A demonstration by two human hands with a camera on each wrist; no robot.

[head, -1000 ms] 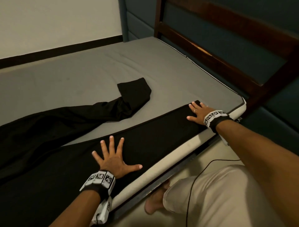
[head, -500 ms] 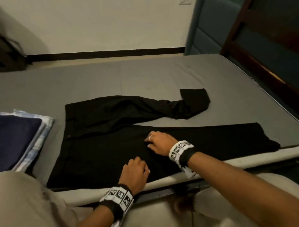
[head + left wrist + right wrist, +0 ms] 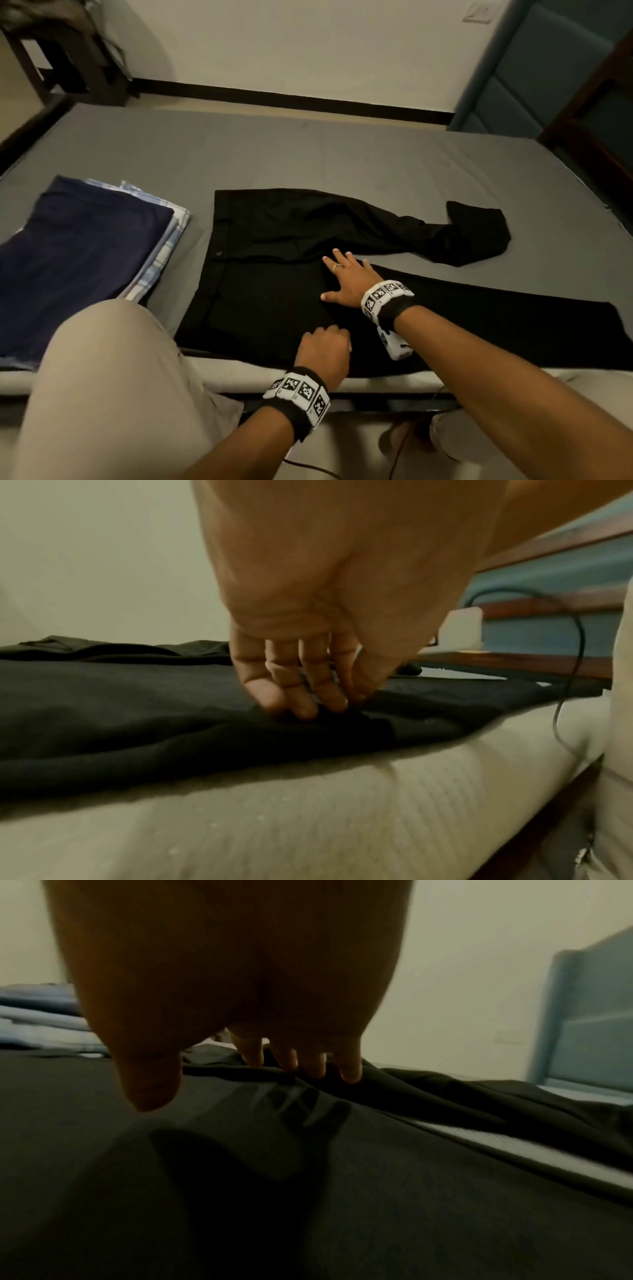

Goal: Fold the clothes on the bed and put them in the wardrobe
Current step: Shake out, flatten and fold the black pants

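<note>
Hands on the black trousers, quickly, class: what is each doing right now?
Left hand: fingers curled, pinching the black trousers.
Right hand: open, pressing flat on them.

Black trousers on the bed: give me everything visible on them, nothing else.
The black trousers look like a smooth, thin woven fabric and lie unfolded on the grey mattress, waistband toward the folded stack. The near leg lies straight along the bed edge; the far leg angles away, its cuff turned over. The right hand lies flat near the crotch; the left hand has curled fingers on the near leg.
</note>
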